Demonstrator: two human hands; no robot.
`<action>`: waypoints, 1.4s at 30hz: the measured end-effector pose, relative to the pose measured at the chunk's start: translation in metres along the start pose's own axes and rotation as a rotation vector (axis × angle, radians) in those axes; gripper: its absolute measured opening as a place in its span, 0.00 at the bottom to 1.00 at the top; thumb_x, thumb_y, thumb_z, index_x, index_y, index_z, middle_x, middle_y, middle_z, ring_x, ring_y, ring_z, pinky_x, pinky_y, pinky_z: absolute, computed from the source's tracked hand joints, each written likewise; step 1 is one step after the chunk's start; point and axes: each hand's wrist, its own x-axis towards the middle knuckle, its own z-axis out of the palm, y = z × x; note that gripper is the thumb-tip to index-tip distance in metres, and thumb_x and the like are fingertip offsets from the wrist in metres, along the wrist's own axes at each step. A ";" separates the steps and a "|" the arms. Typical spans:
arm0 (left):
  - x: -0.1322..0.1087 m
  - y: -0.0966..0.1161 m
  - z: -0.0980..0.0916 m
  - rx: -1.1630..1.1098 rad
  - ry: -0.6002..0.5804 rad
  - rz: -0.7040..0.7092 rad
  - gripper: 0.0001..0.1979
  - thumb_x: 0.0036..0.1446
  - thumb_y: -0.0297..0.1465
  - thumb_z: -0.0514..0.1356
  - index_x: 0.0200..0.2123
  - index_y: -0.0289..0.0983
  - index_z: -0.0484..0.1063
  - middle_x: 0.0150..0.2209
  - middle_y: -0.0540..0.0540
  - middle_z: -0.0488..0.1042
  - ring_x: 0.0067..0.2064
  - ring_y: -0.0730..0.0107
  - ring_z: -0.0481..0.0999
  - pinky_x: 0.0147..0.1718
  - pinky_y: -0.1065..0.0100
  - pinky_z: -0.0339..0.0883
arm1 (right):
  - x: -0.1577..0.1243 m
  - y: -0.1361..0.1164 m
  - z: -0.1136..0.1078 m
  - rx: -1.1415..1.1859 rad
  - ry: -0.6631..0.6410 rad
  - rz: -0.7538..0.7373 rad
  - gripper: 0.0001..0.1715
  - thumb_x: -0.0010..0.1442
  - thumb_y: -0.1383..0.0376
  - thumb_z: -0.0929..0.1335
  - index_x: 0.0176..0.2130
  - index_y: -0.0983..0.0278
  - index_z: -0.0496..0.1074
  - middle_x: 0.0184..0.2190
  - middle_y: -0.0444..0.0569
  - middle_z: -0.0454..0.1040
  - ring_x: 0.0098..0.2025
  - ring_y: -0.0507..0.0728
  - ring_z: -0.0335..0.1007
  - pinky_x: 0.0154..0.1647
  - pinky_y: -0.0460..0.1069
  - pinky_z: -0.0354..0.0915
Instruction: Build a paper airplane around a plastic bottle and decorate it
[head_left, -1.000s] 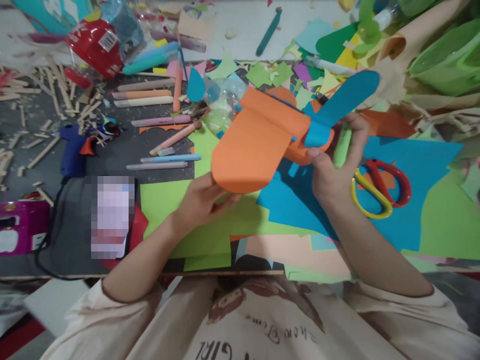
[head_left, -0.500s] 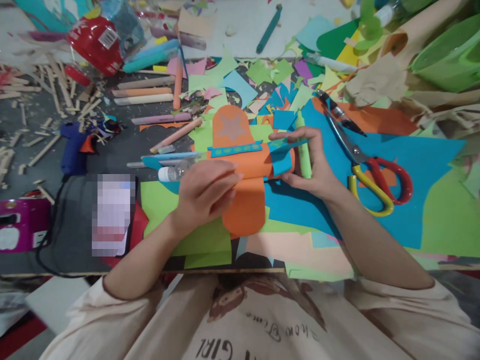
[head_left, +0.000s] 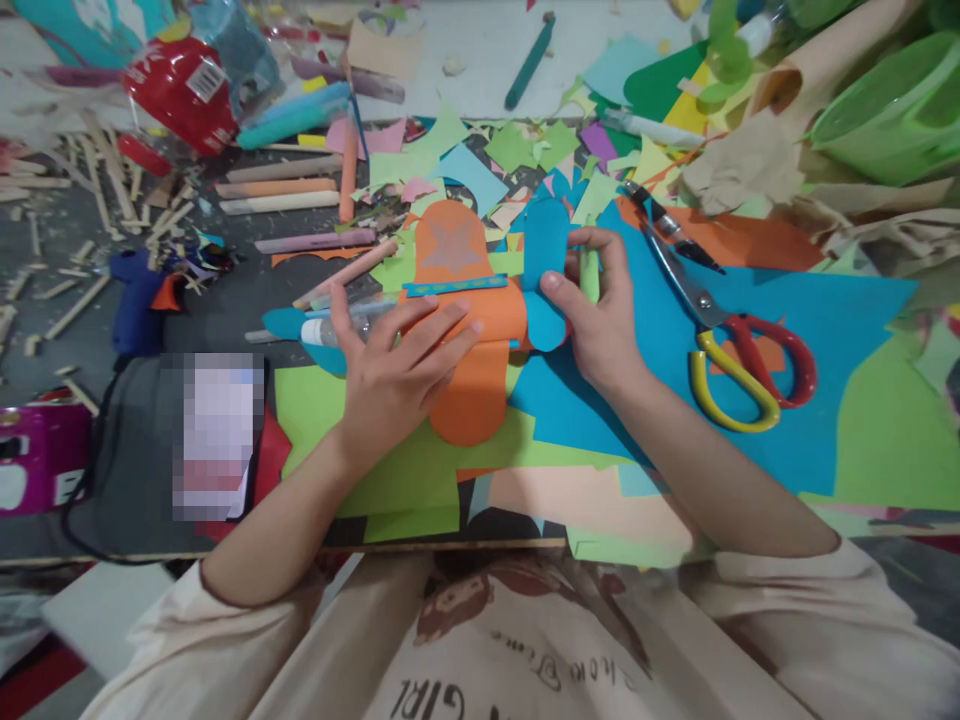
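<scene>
A model plane (head_left: 495,318) lies in front of me: a plastic bottle wrapped in orange paper, with rounded orange wings, a blue strip along the body and blue paper propeller blades (head_left: 285,322) by the white cap. My left hand (head_left: 397,375) rests across the body with its fingers spread. At the other end, my right hand (head_left: 600,310) pinches a rounded blue paper tail piece (head_left: 546,240) between thumb and fingers. A light green marker (head_left: 589,265) is partly hidden behind the right hand's fingers; I cannot tell whether they touch it. The upper wing bears a greyish star.
Scissors (head_left: 739,360) with red and yellow handles lie on blue paper at right, beside a dark pen-like tool (head_left: 679,232). Left are a blue glue gun (head_left: 139,300), a phone (head_left: 217,435) and wooden sticks. Paper scraps, markers and a green basket (head_left: 885,110) stand farther back.
The blue tail piece, earlier nearly edge-on, now stands flat towards me in my right hand. My left hand's fingers have spread over the body. The plane has shifted slightly left in view.
</scene>
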 end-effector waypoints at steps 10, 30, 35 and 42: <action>0.000 0.005 0.004 0.309 0.139 0.106 0.19 0.65 0.27 0.53 0.56 0.55 0.63 0.55 0.53 0.74 0.57 0.61 0.72 0.66 0.37 0.38 | 0.010 0.009 0.002 -0.039 -0.025 -0.026 0.26 0.55 0.43 0.68 0.47 0.52 0.61 0.42 0.44 0.72 0.46 0.56 0.73 0.44 0.55 0.72; 0.001 0.002 0.000 0.268 0.145 0.094 0.15 0.65 0.30 0.54 0.52 0.52 0.70 0.55 0.51 0.74 0.55 0.60 0.72 0.52 0.54 0.58 | -0.015 -0.052 -0.028 0.074 -0.002 -0.039 0.06 0.59 0.61 0.71 0.40 0.54 0.76 0.31 0.41 0.78 0.26 0.51 0.73 0.25 0.48 0.70; 0.000 0.002 0.001 0.275 0.142 0.070 0.14 0.65 0.32 0.53 0.50 0.53 0.71 0.54 0.52 0.74 0.55 0.59 0.72 0.53 0.54 0.57 | -0.024 -0.053 -0.024 -0.087 -0.046 -0.020 0.05 0.60 0.60 0.70 0.38 0.57 0.76 0.34 0.44 0.78 0.32 0.54 0.76 0.33 0.51 0.75; 0.000 0.003 0.000 0.318 0.134 0.092 0.14 0.65 0.32 0.52 0.51 0.54 0.70 0.54 0.53 0.74 0.55 0.59 0.73 0.50 0.52 0.60 | -0.025 -0.054 -0.023 -0.101 -0.044 -0.041 0.04 0.59 0.61 0.71 0.36 0.58 0.76 0.31 0.45 0.79 0.28 0.53 0.75 0.27 0.50 0.72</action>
